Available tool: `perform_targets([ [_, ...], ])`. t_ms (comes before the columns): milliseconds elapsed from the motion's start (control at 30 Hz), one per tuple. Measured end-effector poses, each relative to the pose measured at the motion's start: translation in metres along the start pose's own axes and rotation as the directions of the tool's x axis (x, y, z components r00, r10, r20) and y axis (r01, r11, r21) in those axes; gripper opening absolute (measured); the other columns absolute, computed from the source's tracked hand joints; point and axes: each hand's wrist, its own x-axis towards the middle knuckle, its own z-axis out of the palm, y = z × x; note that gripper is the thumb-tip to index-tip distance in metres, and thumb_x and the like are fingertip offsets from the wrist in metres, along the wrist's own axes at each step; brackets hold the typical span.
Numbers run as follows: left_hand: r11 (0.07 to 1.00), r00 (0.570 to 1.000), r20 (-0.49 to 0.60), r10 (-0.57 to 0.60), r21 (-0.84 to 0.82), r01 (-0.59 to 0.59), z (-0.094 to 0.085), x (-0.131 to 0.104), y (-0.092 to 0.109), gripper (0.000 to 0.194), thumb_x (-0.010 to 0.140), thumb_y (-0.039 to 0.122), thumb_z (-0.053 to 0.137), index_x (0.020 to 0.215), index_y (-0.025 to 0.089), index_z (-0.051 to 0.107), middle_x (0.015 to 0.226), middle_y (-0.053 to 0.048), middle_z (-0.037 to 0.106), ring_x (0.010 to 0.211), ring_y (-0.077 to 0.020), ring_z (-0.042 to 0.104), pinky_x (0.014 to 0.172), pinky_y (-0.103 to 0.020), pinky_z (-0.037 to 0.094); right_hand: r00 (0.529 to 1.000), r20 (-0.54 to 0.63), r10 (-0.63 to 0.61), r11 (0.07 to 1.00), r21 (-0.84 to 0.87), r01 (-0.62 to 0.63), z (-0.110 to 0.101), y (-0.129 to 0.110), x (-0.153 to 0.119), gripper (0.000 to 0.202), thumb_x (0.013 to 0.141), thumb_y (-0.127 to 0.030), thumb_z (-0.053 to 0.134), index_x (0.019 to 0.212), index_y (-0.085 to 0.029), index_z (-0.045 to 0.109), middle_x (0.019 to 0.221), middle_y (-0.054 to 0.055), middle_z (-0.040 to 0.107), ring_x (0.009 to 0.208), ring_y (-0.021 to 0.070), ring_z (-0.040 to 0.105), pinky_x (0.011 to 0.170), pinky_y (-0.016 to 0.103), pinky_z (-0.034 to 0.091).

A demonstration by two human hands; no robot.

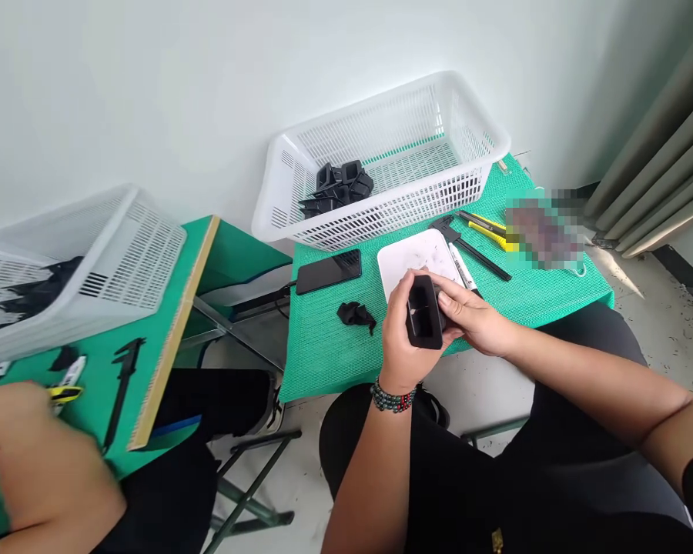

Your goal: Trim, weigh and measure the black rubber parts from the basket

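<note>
Both my hands hold a black hollow rectangular plastic part (424,312) above the near edge of the green-covered table. My left hand (401,338), with a beaded bracelet at the wrist, wraps round its left side and underside. From the right, my right hand (467,315) grips it, thumb pressed near its edge; its other fingers are partly hidden. The part's open end faces me, showing a dark hollow with a small light spot inside. Just behind my hands lies a white tray (407,258) dotted with dark scraps.
A white basket (381,208) with several black parts (340,185) stands behind. Around the tray lie a phone (329,271), black cloth (356,315), caliper (473,250), marker (462,267) and yellow cutter (485,227). At left, a co-worker's arm (51,462) is beside another table with a basket (150,238) and caliper (124,385).
</note>
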Motion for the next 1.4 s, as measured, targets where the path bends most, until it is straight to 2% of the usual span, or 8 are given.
perform_targets([
  [200,1.000,0.994,-0.111,0.017,-0.019,-0.019,-0.008,0.007,-0.003,0.026,0.096,0.045,0.075,0.106,0.021,0.073,0.106,-0.008,0.077,0.093,-0.0220,0.075,0.078,-0.034,0.061,0.998,0.064,-0.019,0.984,-0.177,0.030,-0.027,-0.008,0.007,0.070,0.099,-0.058,0.067,0.160,-0.029,0.048,0.093,0.001,0.072,0.073,0.0147,0.064,0.069,0.030,0.056],
  [333,0.990,0.974,-0.201,-0.106,-0.108,0.086,-0.008,0.007,-0.002,0.029,0.087,0.042,0.083,0.077,0.021,0.066,0.077,0.000,0.066,0.066,-0.0144,0.059,0.061,-0.027,0.048,0.990,-0.042,-0.133,0.918,-0.383,0.107,-0.049,-0.024,0.013,0.048,0.100,-0.052,0.065,0.138,-0.022,0.064,0.088,0.001,0.071,0.067,0.0134,0.060,0.065,0.029,0.052],
  [667,0.951,0.927,-0.213,-0.309,-0.082,0.298,-0.004,0.005,0.000,0.028,0.076,0.042,0.086,0.080,0.025,0.064,0.080,-0.003,0.065,0.076,-0.0219,0.060,0.074,-0.035,0.050,0.950,-0.313,0.021,-0.002,-0.950,-0.313,-0.045,-0.044,0.013,0.057,0.098,-0.024,0.054,0.155,-0.021,0.055,0.129,0.017,0.070,0.103,0.0311,0.069,0.076,0.036,0.050],
  [833,0.912,0.883,-0.274,-0.381,-0.270,0.309,0.001,0.003,-0.006,0.044,0.078,0.061,0.084,0.092,0.023,0.067,0.083,-0.004,0.068,0.075,-0.0202,0.064,0.074,-0.035,0.052,0.927,-0.364,0.095,-0.117,-0.929,-0.352,-0.038,-0.047,0.014,0.073,0.094,-0.022,0.056,0.166,-0.024,0.041,0.138,0.019,0.065,0.103,0.0350,0.071,0.076,0.038,0.054],
  [967,0.605,0.773,-0.109,-0.625,-0.694,0.391,-0.001,0.011,-0.003,0.061,0.075,0.081,0.077,0.080,0.022,0.060,0.070,0.000,0.059,0.057,-0.0123,0.051,0.056,-0.027,0.045,0.917,-0.385,0.103,-0.147,-0.918,-0.368,-0.041,-0.051,0.015,0.079,0.090,-0.019,0.058,0.167,-0.024,0.040,0.132,0.020,0.067,0.097,0.0352,0.072,0.075,0.039,0.053],
  [1167,-0.032,0.633,0.296,-0.716,-0.919,0.394,-0.022,0.022,0.003,0.052,0.080,0.065,0.079,0.078,0.020,0.053,0.076,0.003,0.047,0.055,-0.0061,0.035,0.047,-0.020,0.034,0.972,-0.166,-0.165,0.220,-0.967,-0.128,-0.049,-0.050,0.010,0.081,0.087,-0.019,0.058,0.166,-0.026,0.042,0.112,0.013,0.069,0.092,0.0298,0.066,0.083,0.043,0.056],
  [1300,-0.021,0.621,0.291,-0.728,-0.914,0.405,-0.020,0.022,0.003,0.035,0.085,0.055,0.071,0.091,0.022,0.061,0.086,-0.002,0.054,0.070,-0.0115,0.048,0.055,-0.022,0.040,0.954,-0.118,-0.274,0.737,-0.663,0.130,-0.040,-0.038,0.004,0.065,0.094,-0.039,0.062,0.157,-0.032,0.047,0.119,0.010,0.068,0.086,0.0243,0.065,0.078,0.043,0.058],
  [1400,-0.011,0.597,0.302,-0.743,-0.898,0.441,-0.014,0.024,0.006,0.036,0.091,0.058,0.063,0.090,0.022,0.061,0.082,-0.001,0.052,0.063,-0.0107,0.043,0.052,-0.022,0.037,0.969,-0.080,-0.235,0.895,-0.407,0.183,-0.027,-0.031,0.001,0.064,0.086,-0.052,0.078,0.140,-0.030,0.053,0.116,0.009,0.072,0.092,0.0247,0.070,0.082,0.043,0.059],
])
